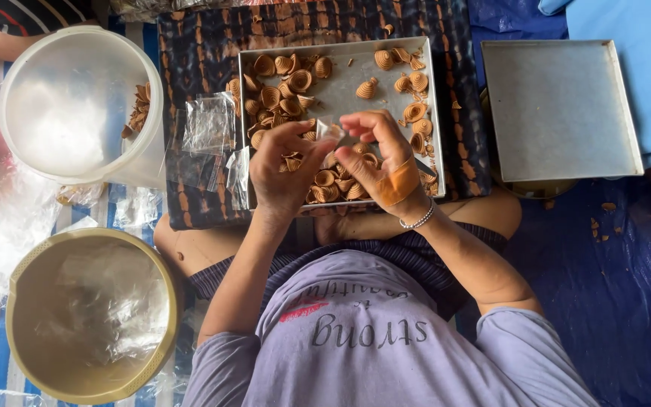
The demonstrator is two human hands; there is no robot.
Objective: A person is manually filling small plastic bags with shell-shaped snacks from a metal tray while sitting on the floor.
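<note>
Seen from above, a seated person works over a square metal tray [340, 90] resting on a dark patterned cloth [197, 53] across the lap. The left hand [284, 169] and right hand [378, 154] meet above the tray's near edge, fingertips pinched together on a small clear plastic bag [331, 132] held between them. The bag sits just off the left thumb tip and against the right fingers. Brown spiral cone-shaped snacks [288, 94] lie beneath and beyond the hands, heaped along the tray's left side and near edge, with a few at the far right corner. Spare clear bags [209, 128] lie on the cloth just left of the tray. Further left stand a white plastic tub [16, 90] and a tan tub [24, 279]. An empty-looking second metal tray [559, 105] sits to the right, well apart.
</note>
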